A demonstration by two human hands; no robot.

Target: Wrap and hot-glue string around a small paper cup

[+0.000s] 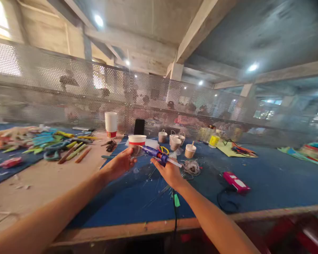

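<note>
My right hand point(171, 173) is wrapped round a blue hot glue gun point(153, 152). A whitish glue stick point(175, 162) sticks out of its rear, and its nozzle points left. Close to that nozzle, my left hand point(121, 163) is closed in a pinch. A small, pale, rounded piece shows at its fingertips, too blurred to name. Just behind stands a white paper cup with a red band point(137, 140). Small twine-wrapped cups point(175, 143), several with handles, stand beyond my right hand. A tangle of twine point(192, 167) lies to its right.
A stack of paper cups point(111, 123) and a black phone point(139, 126) stand near the perforated metal screen point(153, 95). Scissors point(54, 150), markers and coloured strips crowd the left. A pink device with a cable point(236, 182) lies right; a black cord point(175, 211) crosses the table's front edge.
</note>
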